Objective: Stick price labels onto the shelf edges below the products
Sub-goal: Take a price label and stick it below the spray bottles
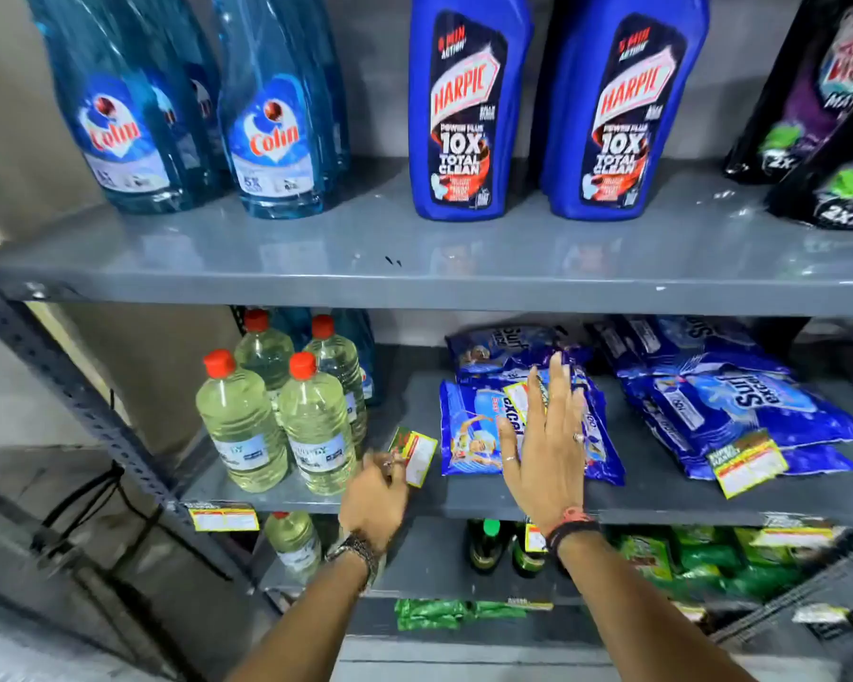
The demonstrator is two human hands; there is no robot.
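My left hand [373, 499] pinches a yellow, red and green price label [417, 455] just above the middle shelf's front edge [454, 499]. My right hand [545, 445] is flat with fingers spread over a blue Surf Excel packet [469, 435], and another label [520, 398] lies on the packets by its fingers. A label [223, 518] sticks on that shelf edge below the clear red-capped bottles [277, 420]. One more label [747, 465] rests on the right stack of blue packets [739, 415]. The top shelf edge [414, 292] below the Colin and Harpic bottles is bare.
Blue Colin bottles [272, 140], Harpic bottles [469, 115] and dark pouches [828, 115] stand on the top shelf. Green packets [685, 563] and dark bottles [486, 546] fill the lower shelf, whose right edge carries a label [791, 536]. A slotted grey upright [70, 386] runs down the left.
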